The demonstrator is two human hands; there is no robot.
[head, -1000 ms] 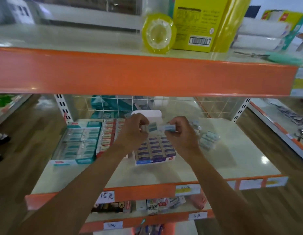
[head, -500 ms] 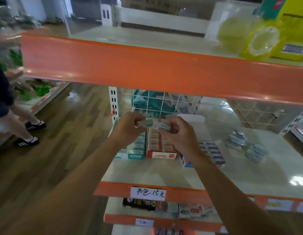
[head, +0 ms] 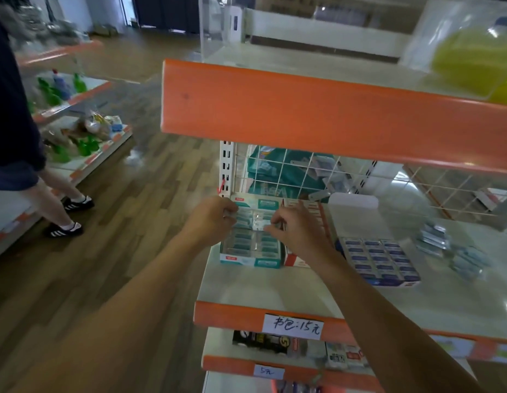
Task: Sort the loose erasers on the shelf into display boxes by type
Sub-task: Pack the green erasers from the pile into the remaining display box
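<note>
Above the front of the shelf (head: 275,285), the right hand (head: 300,231) pinches a pale eraser (head: 259,224) just over the teal box (head: 250,251), which looks nearly full. The left hand (head: 212,219) is curled at the box's left edge (blur hides what it grips, if anything). The red box (head: 296,261) and blue box (head: 378,260) look stocked too. Further right, a small loose pile (head: 450,245) remains, so the sorting seems well advanced but unfinished.

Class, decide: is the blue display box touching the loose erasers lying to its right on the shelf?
Apart. The head view shows a strip of bare shelf between the blue display box and the loose erasers.
</note>
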